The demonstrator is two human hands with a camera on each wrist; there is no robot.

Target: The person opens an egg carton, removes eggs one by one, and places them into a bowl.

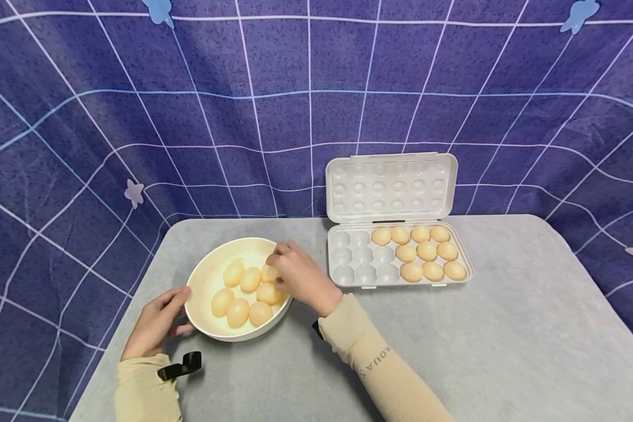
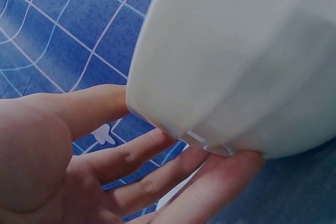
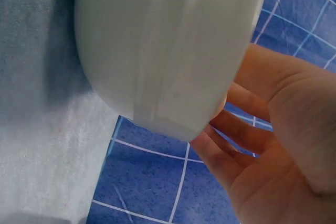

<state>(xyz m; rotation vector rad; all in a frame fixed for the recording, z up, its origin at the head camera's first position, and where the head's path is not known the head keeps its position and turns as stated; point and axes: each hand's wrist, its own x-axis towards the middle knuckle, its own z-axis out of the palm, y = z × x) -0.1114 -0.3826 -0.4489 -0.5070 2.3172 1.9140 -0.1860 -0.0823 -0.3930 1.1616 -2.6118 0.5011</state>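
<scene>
Yellow egg (image 1: 268, 273) lies left, partly under your curled right fingers (image 1: 282, 251); grip: can't tell. Your left fingers (image 2: 226, 179) hold bowl (image 1: 203, 281).

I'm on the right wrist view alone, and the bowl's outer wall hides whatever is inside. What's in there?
Observer: From the head view, several eggs lie in the bowl.
Operator: Is anything holding its other side? I can't see past the wall.
Observer: Yes, the left hand holds it at the left side.
Operator: And what stands to the right of it, out of my picture?
Observer: An open egg carton, whose two leftmost columns of cups hold nothing.
</scene>
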